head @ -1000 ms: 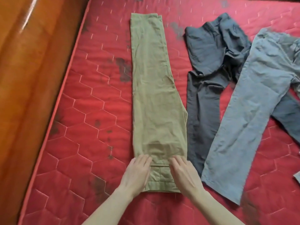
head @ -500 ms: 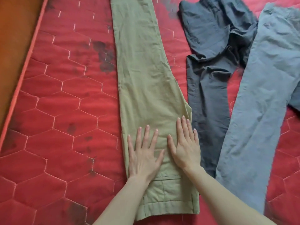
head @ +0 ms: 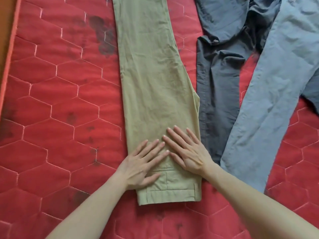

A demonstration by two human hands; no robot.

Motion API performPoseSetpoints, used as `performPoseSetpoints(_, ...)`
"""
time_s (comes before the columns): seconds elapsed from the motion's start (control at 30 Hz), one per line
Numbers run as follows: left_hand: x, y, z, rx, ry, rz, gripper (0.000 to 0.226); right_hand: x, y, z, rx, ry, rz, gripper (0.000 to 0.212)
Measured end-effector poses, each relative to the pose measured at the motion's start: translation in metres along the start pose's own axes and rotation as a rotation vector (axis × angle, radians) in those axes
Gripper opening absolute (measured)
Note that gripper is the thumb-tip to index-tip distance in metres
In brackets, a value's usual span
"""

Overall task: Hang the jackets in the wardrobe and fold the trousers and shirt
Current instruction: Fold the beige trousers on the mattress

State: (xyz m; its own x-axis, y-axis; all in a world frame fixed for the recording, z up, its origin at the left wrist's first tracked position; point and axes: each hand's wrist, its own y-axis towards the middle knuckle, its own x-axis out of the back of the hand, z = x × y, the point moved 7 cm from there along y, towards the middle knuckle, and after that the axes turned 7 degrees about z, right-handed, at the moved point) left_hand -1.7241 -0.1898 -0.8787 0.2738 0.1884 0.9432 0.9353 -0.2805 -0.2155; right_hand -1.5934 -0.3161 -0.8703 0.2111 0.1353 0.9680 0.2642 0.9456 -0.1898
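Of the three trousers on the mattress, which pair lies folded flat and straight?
The khaki trousers, at the left of the three, under both flat hands. The dark grey trousers beside them are crumpled, and the light blue trousers lie slanted across them.

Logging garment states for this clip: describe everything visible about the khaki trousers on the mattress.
The khaki trousers lie flat and lengthwise on the red quilted mattress, folded leg over leg, waistband nearest the person, legs running out of frame at the top. The fabric looks like lightly creased cotton; a welt pocket and belt loops show near the waistband. The left hand and right hand press flat on it, fingers spread. Its right edge touches the dark grey trousers.
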Motion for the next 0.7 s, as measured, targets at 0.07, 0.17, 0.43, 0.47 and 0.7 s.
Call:
performPoseSetpoints(0.07,-0.005,-0.013,0.000,-0.073,0.006,0.009,0.081,-0.010,-0.014,0.006,0.130,0.009,0.061,0.068)
performPoseSetpoints(0.17,-0.007,-0.027,0.005,-0.151,-0.005,0.036,0.081,-0.017,-0.038,0.005,0.276,0.013,0.137,0.070)
performPoseSetpoints(0.43,0.008,-0.058,0.028,-0.209,0.016,0.130,0.087,-0.004,-0.073,-0.034,0.493,-0.065,0.272,0.088)
performPoseSetpoints(0.47,0.009,-0.059,0.028,-0.197,0.033,0.130,0.090,-0.001,-0.074,-0.037,0.504,-0.065,0.284,0.091)
performPoseSetpoints(0.7,0.016,-0.053,0.019,-0.127,0.108,0.009,0.071,0.004,-0.072,-0.031,0.485,-0.079,0.193,0.069)
